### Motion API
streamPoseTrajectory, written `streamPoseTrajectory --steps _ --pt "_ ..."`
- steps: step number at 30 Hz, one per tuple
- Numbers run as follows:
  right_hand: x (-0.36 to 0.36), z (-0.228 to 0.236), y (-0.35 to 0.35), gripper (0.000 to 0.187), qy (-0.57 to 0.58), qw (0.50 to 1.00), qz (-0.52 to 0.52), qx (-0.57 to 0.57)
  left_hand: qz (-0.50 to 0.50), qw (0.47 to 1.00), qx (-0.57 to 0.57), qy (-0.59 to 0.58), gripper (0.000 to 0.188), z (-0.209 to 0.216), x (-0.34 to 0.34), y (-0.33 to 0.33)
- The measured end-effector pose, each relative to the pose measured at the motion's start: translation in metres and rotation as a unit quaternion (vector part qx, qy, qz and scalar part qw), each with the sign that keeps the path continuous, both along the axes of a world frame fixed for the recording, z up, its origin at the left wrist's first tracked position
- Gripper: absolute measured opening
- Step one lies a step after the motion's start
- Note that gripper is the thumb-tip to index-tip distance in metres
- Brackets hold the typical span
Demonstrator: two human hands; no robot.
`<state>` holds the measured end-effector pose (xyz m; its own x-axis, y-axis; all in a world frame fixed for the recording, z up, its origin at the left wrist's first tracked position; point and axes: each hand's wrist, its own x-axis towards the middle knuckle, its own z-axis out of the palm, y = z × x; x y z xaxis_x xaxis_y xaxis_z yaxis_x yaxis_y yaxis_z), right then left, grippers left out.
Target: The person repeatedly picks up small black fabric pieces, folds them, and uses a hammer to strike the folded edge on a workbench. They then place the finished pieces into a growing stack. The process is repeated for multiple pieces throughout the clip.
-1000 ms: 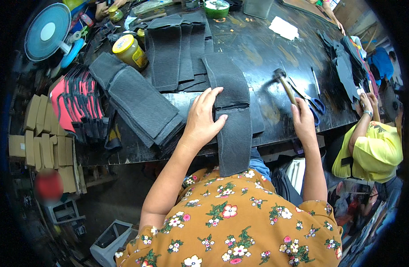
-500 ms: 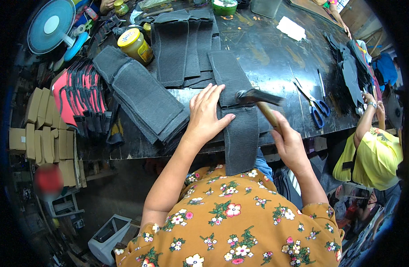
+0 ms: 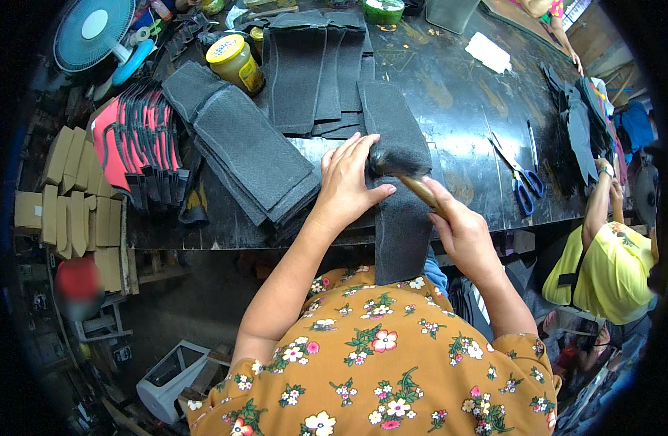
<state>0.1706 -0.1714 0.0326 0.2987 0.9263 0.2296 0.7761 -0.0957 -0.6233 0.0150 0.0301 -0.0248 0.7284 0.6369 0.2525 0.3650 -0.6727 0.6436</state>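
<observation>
A long dark grey fabric strip (image 3: pixel 405 240) lies across the table's front edge and hangs down toward my lap. My left hand (image 3: pixel 352 174) rests open along the strip's left side, fingers stretched away from me and thumb lying on the fabric. In my right hand (image 3: pixel 461 229) is a hammer (image 3: pixel 414 185), held by its wooden handle. The blurred dark hammer head is over the middle of the strip, close to my left fingertips; I cannot tell whether it touches. Stacked grey fabric pieces (image 3: pixel 254 149) lie left of my left hand, and further grey strips (image 3: pixel 294 80) lie beyond it.
A yellow-lidded jar (image 3: pixel 236 64) stands behind the stack. Pink and black pieces (image 3: pixel 134 142) are bundled at left, near a blue fan (image 3: pixel 94 29). Blue-handled scissors (image 3: pixel 521 178) and a pen (image 3: pixel 533 145) lie at right. A co-worker in yellow (image 3: pixel 610 272) works at the right edge.
The hammer head has swung left and down toward the strip, closer to my left hand. My left hand keeps its place on the fabric. The whole view has shifted slightly.
</observation>
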Motion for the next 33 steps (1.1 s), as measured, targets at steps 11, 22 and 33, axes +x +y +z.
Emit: streamPoseTrajectory --steps 11,22,33 --pt "0.004 0.001 0.001 0.065 -0.02 1.0 -0.005 -0.013 0.004 1.0 -0.006 -0.001 0.097 -0.001 0.0 0.0" --pt "0.017 0.006 -0.019 0.063 0.01 0.999 -0.029 -0.027 0.009 1.0 -0.015 0.002 0.096 -0.001 0.0 -0.001" --pt "0.055 -0.008 -0.042 0.053 0.025 0.996 -0.09 0.007 -0.013 0.996 -0.038 -0.084 0.086 0.027 0.003 -0.016"
